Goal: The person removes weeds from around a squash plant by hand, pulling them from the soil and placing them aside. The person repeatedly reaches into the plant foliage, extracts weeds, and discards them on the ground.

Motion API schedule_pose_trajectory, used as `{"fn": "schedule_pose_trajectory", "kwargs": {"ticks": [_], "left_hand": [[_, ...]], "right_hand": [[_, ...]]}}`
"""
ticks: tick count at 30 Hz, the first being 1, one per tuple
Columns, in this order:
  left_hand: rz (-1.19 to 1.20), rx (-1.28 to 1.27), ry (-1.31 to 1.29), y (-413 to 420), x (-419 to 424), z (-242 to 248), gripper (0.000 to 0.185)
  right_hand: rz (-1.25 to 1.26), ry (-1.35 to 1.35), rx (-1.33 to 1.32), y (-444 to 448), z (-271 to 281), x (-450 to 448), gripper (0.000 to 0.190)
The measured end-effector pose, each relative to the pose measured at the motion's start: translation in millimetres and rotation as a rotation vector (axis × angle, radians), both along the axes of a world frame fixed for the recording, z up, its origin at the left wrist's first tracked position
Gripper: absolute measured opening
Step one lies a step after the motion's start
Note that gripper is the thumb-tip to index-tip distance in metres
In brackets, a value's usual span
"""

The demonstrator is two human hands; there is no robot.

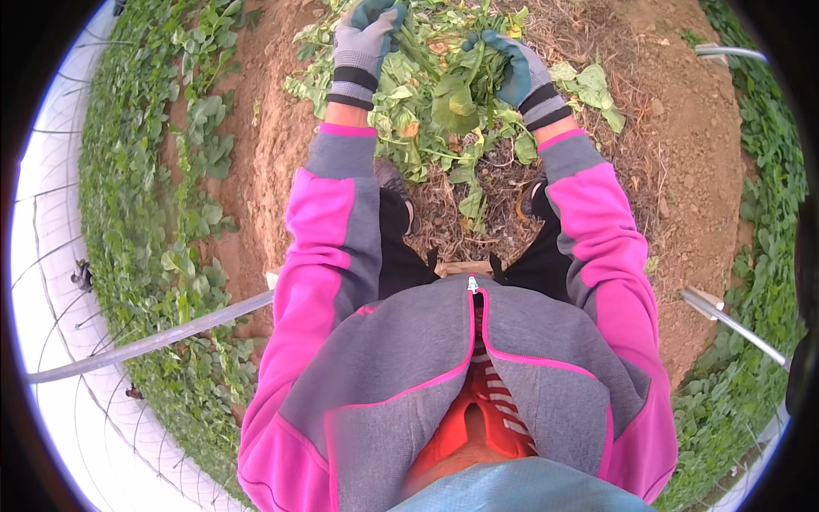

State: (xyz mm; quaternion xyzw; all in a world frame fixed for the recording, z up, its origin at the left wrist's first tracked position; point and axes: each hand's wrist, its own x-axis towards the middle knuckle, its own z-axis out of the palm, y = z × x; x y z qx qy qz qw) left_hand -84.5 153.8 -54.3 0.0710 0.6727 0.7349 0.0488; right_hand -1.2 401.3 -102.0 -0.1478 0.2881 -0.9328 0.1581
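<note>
Both my hands wear grey and teal work gloves with black-banded cuffs. My left hand [368, 41] is at the top edge of the view with curled fingers, beside green stems [419, 48]; whether it grips them is not clear. Around a bunch of leafy greens [457, 105] my right hand [515, 73] is closed, its fingertips showing past the stems. Broad leaves hang from this bunch. Beneath both hands lies a heap of cut leaves and vines [397, 134], some yellowed or browned.
Dry straw-like plant litter [486, 240] covers the soil between my shoes. Bare soil [697, 160] flanks it, with green crop rows [198, 128] beyond. Metal pipes [160, 336] slant up at either side. A white plastic greenhouse wall [54, 256] curves along the left, where distant people appear small.
</note>
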Motion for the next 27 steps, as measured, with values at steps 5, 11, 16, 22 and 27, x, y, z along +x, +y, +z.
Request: {"fn": "schedule_pose_trajectory", "kwargs": {"ticks": [5,11,16,22,27], "left_hand": [[-0.352,-0.33,0.312,44.4,31.3,-9.1,0.031],[-0.337,0.027,0.016,62.3,47.9,-26.4,0.036],[-0.277,-0.059,0.205,62.1,41.1,-12.2,0.069],[-0.491,0.041,0.153,45.9,22.9,-13.1,0.06],[-0.329,-0.42,0.166,-8.3,-35.9,-106.8,0.036]], "right_hand": [[-0.247,-0.289,0.028,-33.7,3.2,13.3,0.036],[-0.13,-0.252,-0.147,-28.3,-12.0,5.3,0.027],[0.014,-0.264,-0.147,-21.7,11.2,12.8,0.03],[-0.166,-0.4,-0.049,3.2,-10.5,-7.6,0.017],[-0.423,-0.379,-0.146,31.3,0.9,-22.5,0.009]]}}
